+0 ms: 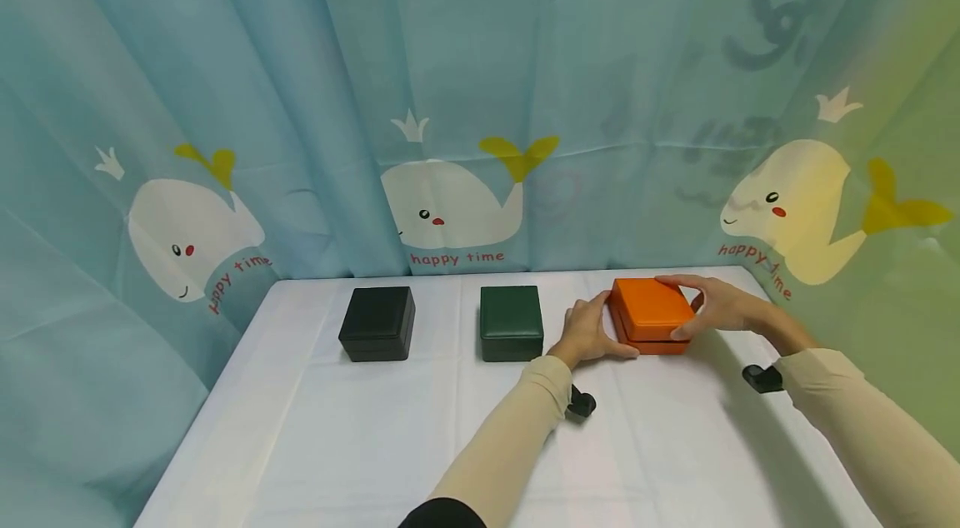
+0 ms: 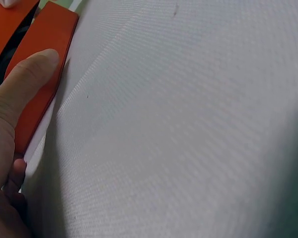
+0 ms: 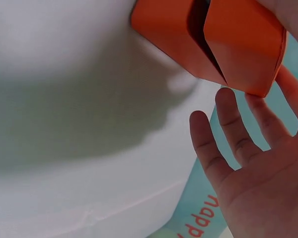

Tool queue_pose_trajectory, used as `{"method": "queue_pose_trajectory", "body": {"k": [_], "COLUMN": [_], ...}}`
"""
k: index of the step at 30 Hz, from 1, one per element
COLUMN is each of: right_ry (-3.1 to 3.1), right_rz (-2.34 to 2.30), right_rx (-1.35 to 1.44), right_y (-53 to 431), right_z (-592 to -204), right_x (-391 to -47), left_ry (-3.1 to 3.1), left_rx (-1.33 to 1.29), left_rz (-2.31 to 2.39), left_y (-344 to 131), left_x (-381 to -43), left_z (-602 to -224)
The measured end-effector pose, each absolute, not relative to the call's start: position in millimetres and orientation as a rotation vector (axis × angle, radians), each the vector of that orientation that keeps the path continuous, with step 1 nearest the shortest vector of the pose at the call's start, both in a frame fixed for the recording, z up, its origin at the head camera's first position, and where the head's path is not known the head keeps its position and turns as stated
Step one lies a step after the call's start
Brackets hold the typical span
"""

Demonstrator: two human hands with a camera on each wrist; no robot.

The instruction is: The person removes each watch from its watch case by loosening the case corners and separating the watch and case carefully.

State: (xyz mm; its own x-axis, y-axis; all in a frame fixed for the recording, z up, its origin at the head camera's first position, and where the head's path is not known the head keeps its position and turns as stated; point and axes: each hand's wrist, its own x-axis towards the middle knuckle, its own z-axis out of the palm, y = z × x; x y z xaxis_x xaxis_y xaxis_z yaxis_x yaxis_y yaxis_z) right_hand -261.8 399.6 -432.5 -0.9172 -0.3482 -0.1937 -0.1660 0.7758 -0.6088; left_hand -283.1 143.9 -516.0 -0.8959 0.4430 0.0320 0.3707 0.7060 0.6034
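Note:
On the right of the table sits an orange box (image 1: 651, 305) with its lid (image 3: 246, 47) slightly raised, leaving a narrow dark gap along the front. My left hand (image 1: 587, 332) grips the lower part from the left; its thumb (image 2: 35, 72) lies across the front of the base (image 2: 49, 32). From the right, my right hand (image 1: 718, 307) pinches the lid between thumb and forefinger. Its other fingers (image 3: 233, 121) spread beside the box in the right wrist view. Whatever the box contains is hidden.
A dark green box (image 1: 512, 324) stands shut just left of my left hand. Farther left is a shut black box (image 1: 377, 324). White cloth covers the table (image 1: 360, 445), and a blue curtain (image 1: 300, 53) with whale prints hangs behind it.

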Motion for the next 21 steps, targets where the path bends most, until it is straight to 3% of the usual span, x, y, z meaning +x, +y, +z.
{"method": "queue_pose_trajectory", "body": {"k": [21], "right_ry": [2.474], "right_rz": [-0.849], "right_rx": [-0.391], "right_y": [407.0], "right_z": [-406.8], "right_x": [-286.9], "left_ry": [2.822], "left_rx": [0.666], "left_rz": [0.896], "left_y": [144.4], "left_x": [-282.6], "left_z": [-514.9]}}
